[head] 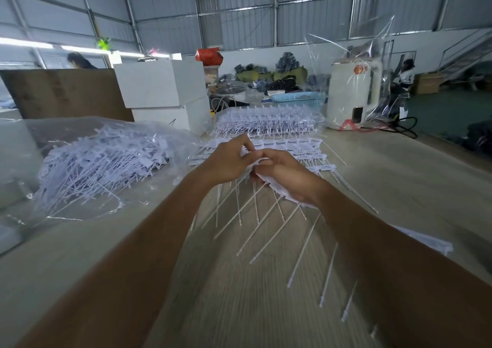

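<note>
A clear plastic bag of loose white ties [93, 166] lies at the left of the pale wooden bench [399, 187]. The left hand [229, 162] pinches the top of a fanned bundle of white plastic tag ties [274, 187] (tails pointing toward the camera). The right hand [288, 178] grips that bundle's heads, just above the bench.

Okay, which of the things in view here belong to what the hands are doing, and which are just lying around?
Part of the job: left hand and right hand, the strip of white ties they grip, the bagged heap of ties, the stacked tie strips.
Just lying about: white boxes, blue basket, white appliance, red bag.
</note>
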`<control>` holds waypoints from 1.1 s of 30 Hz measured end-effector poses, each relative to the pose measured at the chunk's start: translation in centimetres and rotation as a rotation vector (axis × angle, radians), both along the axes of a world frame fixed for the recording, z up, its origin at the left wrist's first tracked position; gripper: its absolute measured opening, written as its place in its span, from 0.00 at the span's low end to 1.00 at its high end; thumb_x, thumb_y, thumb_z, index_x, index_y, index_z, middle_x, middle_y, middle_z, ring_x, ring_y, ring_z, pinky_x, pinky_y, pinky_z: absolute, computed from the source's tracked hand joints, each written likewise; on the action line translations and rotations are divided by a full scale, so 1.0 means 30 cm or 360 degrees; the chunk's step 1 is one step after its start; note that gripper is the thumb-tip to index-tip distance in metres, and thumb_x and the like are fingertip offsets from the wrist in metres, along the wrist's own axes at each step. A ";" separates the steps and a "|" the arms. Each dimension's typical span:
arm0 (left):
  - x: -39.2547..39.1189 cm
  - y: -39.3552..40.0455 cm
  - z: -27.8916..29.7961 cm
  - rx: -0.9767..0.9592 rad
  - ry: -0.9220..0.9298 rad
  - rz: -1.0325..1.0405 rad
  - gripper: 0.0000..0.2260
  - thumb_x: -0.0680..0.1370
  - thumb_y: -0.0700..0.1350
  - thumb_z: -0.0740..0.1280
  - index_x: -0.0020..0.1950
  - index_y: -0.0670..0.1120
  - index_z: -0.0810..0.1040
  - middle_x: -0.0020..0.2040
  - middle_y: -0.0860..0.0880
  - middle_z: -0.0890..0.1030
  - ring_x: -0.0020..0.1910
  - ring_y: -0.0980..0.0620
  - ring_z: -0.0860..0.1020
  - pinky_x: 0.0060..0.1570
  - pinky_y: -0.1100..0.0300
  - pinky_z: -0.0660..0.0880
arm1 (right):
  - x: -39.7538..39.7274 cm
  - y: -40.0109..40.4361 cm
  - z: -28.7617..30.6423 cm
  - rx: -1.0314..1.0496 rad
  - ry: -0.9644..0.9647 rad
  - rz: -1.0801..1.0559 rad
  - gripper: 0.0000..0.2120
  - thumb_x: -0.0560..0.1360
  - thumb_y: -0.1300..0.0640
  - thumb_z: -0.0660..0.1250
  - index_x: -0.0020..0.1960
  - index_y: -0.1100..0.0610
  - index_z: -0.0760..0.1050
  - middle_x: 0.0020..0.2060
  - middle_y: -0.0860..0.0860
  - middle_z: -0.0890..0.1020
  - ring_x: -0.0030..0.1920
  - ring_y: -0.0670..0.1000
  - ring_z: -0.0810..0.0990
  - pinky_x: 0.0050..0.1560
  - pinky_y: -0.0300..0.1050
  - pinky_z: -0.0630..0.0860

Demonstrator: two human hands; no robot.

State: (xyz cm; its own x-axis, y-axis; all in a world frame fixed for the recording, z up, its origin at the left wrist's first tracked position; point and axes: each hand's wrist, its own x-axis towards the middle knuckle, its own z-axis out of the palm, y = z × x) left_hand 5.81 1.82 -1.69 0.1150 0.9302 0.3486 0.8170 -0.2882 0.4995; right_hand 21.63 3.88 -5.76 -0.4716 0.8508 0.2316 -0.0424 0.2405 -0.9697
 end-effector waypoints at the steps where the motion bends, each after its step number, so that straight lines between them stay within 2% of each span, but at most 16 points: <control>1: 0.003 0.001 -0.001 0.0052 0.0012 0.0001 0.11 0.82 0.52 0.65 0.50 0.45 0.75 0.46 0.47 0.79 0.44 0.49 0.75 0.38 0.57 0.66 | -0.004 -0.007 0.000 -0.0037 0.0062 0.0039 0.12 0.79 0.73 0.61 0.61 0.69 0.72 0.43 0.65 0.80 0.46 0.59 0.76 0.49 0.51 0.70; 4: 0.002 0.003 0.012 0.0248 -0.0078 0.0034 0.08 0.80 0.47 0.68 0.43 0.47 0.73 0.44 0.48 0.77 0.45 0.48 0.74 0.39 0.57 0.63 | 0.002 -0.004 0.019 -0.0066 0.0103 0.0039 0.16 0.79 0.68 0.67 0.64 0.64 0.68 0.47 0.64 0.83 0.46 0.59 0.80 0.50 0.53 0.73; 6: -0.010 0.004 0.026 0.0314 -0.0215 0.0069 0.08 0.80 0.46 0.68 0.43 0.46 0.74 0.43 0.49 0.77 0.43 0.49 0.76 0.39 0.58 0.64 | 0.032 0.014 0.043 -0.0010 -0.0027 -0.0013 0.15 0.78 0.62 0.71 0.63 0.60 0.72 0.49 0.58 0.86 0.48 0.56 0.84 0.50 0.51 0.77; 8: -0.025 0.006 0.033 0.0329 -0.0398 0.0085 0.08 0.81 0.46 0.68 0.45 0.44 0.75 0.41 0.48 0.79 0.38 0.51 0.78 0.37 0.59 0.66 | 0.067 0.030 0.043 0.0121 -0.0287 -0.0064 0.09 0.78 0.56 0.72 0.57 0.57 0.80 0.49 0.55 0.86 0.51 0.53 0.84 0.57 0.51 0.78; 9: -0.029 0.004 0.031 0.0290 -0.0496 0.0069 0.09 0.81 0.47 0.68 0.46 0.43 0.76 0.39 0.47 0.79 0.34 0.54 0.77 0.34 0.60 0.67 | 0.079 0.033 0.028 0.0137 -0.0366 -0.0041 0.08 0.78 0.55 0.72 0.54 0.56 0.83 0.48 0.54 0.86 0.50 0.52 0.84 0.55 0.50 0.78; 11: -0.033 0.000 0.015 0.0122 -0.0636 0.0017 0.10 0.81 0.48 0.67 0.47 0.43 0.75 0.35 0.48 0.77 0.28 0.57 0.73 0.30 0.60 0.66 | 0.088 0.032 -0.013 0.0057 -0.0354 0.0057 0.07 0.78 0.53 0.71 0.53 0.54 0.84 0.44 0.53 0.86 0.44 0.49 0.83 0.45 0.43 0.76; 15: -0.033 -0.006 -0.019 -0.0142 -0.0473 -0.0014 0.12 0.81 0.51 0.68 0.44 0.45 0.74 0.29 0.52 0.76 0.24 0.57 0.70 0.27 0.63 0.65 | 0.090 0.039 -0.047 -0.0020 -0.0194 0.0126 0.08 0.77 0.53 0.73 0.54 0.53 0.85 0.36 0.47 0.82 0.35 0.43 0.78 0.34 0.33 0.72; 20: -0.025 -0.008 -0.011 -0.0136 -0.0545 0.0023 0.11 0.79 0.46 0.70 0.40 0.45 0.74 0.23 0.51 0.75 0.19 0.56 0.68 0.23 0.66 0.63 | 0.080 0.048 -0.059 0.0015 -0.0195 0.0182 0.10 0.73 0.51 0.77 0.52 0.53 0.85 0.39 0.48 0.85 0.38 0.43 0.81 0.37 0.32 0.74; 24: -0.005 -0.009 0.012 -0.0327 -0.0710 0.0187 0.12 0.75 0.39 0.71 0.33 0.41 0.74 0.25 0.44 0.75 0.18 0.51 0.66 0.22 0.67 0.61 | 0.090 0.054 -0.061 0.0038 -0.0205 0.0174 0.12 0.72 0.53 0.77 0.54 0.52 0.85 0.46 0.49 0.87 0.44 0.43 0.84 0.42 0.32 0.75; 26: 0.004 -0.007 0.025 -0.0471 -0.0772 0.0287 0.10 0.74 0.36 0.70 0.33 0.39 0.75 0.26 0.42 0.74 0.18 0.51 0.64 0.21 0.68 0.60 | 0.094 0.053 -0.061 0.0066 -0.0213 0.0182 0.11 0.73 0.54 0.77 0.55 0.51 0.85 0.47 0.50 0.87 0.45 0.44 0.85 0.44 0.32 0.76; 29: 0.009 -0.006 0.031 -0.0671 -0.0723 0.0431 0.08 0.74 0.35 0.67 0.34 0.38 0.75 0.25 0.43 0.72 0.17 0.53 0.62 0.20 0.70 0.58 | 0.090 0.048 -0.063 0.0142 -0.0237 0.0167 0.11 0.73 0.58 0.77 0.55 0.53 0.86 0.47 0.52 0.87 0.45 0.45 0.84 0.45 0.34 0.75; 33: 0.008 -0.006 0.028 -0.0824 -0.0684 0.0434 0.12 0.76 0.36 0.64 0.31 0.40 0.72 0.21 0.47 0.67 0.15 0.55 0.58 0.19 0.72 0.55 | 0.078 0.034 -0.050 0.0246 -0.0280 0.0082 0.11 0.74 0.64 0.75 0.56 0.59 0.85 0.39 0.55 0.84 0.39 0.49 0.76 0.40 0.41 0.69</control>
